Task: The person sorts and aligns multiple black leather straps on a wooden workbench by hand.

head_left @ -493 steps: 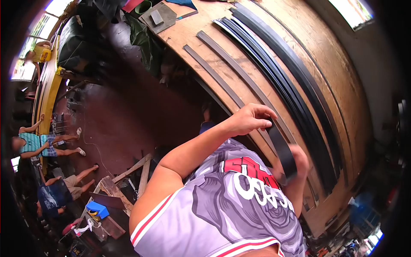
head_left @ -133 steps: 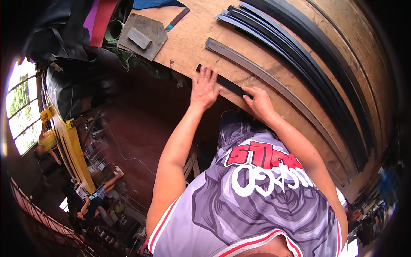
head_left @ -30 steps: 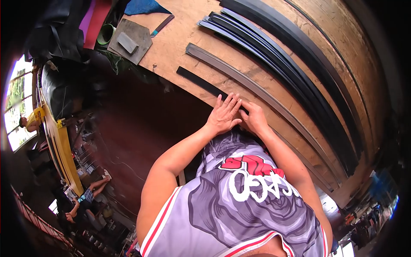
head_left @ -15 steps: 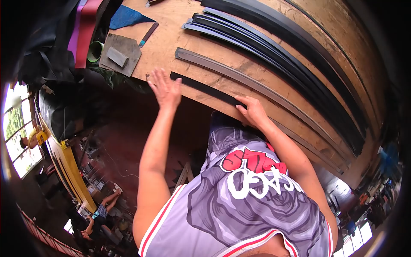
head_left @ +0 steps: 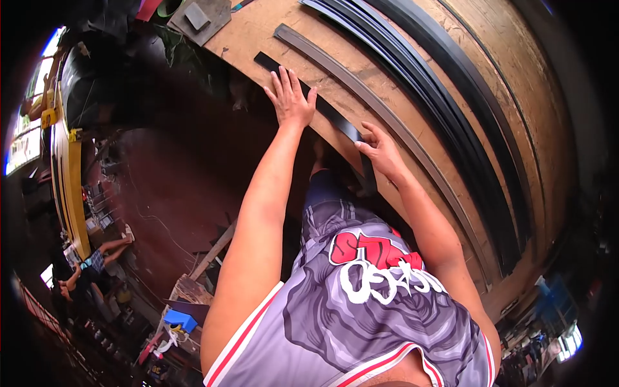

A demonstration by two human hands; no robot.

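Note:
A narrow, flat black strip (head_left: 331,114) lies along the near edge of the wooden table (head_left: 242,58). My left hand (head_left: 293,98) rests flat across it, fingers spread, a little in from its far left end. Farther along, my right hand (head_left: 383,153) is at the place where the strip bends toward me; the thumb tip is right at the bend. Its forefinger and thumb stand apart. Past that bend, the strip's other part hangs over the table edge in front of my legs. A longer brown strip (head_left: 335,68) lies beside it on the tabletop.
Long dark strips (head_left: 445,109) lie stacked farther across the table. A board with a small grey block (head_left: 197,16) sits at the upper left corner. A yellow bench (head_left: 76,193) and a person (head_left: 97,264) are off to the left; a blue object (head_left: 180,320) is at lower left.
My left hand has moved from beside the strip's end onto the strip. The strip now bends at my right hand and hangs over the edge. The view has turned and shifted.

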